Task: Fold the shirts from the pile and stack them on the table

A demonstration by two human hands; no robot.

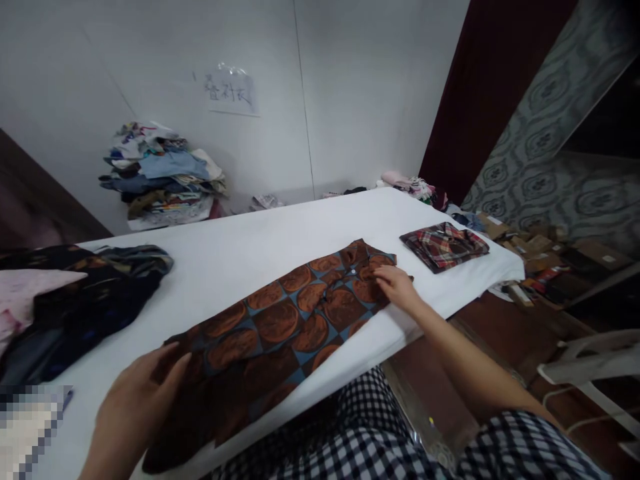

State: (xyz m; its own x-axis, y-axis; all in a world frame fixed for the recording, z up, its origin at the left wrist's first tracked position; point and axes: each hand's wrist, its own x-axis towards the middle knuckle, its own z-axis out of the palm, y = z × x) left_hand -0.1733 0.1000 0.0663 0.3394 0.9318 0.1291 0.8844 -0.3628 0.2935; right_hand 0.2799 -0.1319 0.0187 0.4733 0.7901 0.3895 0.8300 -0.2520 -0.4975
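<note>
A long-cut shirt [280, 320] printed with brown-orange circles on blue and dark squares lies stretched diagonally across the white table. It is folded narrow, with its collar end at the right and a small white button showing near it. My left hand [137, 393] rests at the near left end of the shirt, thumb apart from the fingers. At the collar end, my right hand [397, 285] touches the cloth with its fingers extended. A folded red and black plaid shirt [445, 247] lies on the table just beyond my right hand.
Dark and pink clothes [85, 300] are heaped on the table's left side. Behind the white table [260, 233], a tall clothes stack [165, 177] stands by the wall under a paper sign [233, 92]. Cardboard boxes [540, 247] and a white chair [595, 367] are at right.
</note>
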